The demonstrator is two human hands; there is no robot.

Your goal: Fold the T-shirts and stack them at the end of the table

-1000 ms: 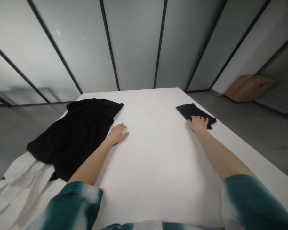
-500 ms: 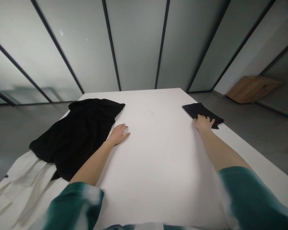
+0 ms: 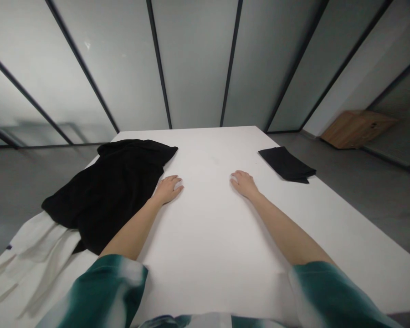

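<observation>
Resting on the white table (image 3: 205, 255), my left hand (image 3: 168, 189) is open with its fingers apart, just right of a loosely spread black garment (image 3: 116, 191). My right hand (image 3: 244, 183) lies flat on the tabletop right of the middle, open and holding nothing. A folded black cloth (image 3: 287, 164) sits by the table's right edge, apart from my right hand. White fabric (image 3: 37, 259) shows at the left, partly beneath the black garment.
Frosted glass panels (image 3: 194, 64) with dark frames stand behind the table. A wooden cabinet (image 3: 357, 130) is on the grey floor (image 3: 335, 168) at the far right.
My right hand has left the folded black cloth and moved left onto the tabletop. The cloth stays at the right edge. My left hand has barely moved.
</observation>
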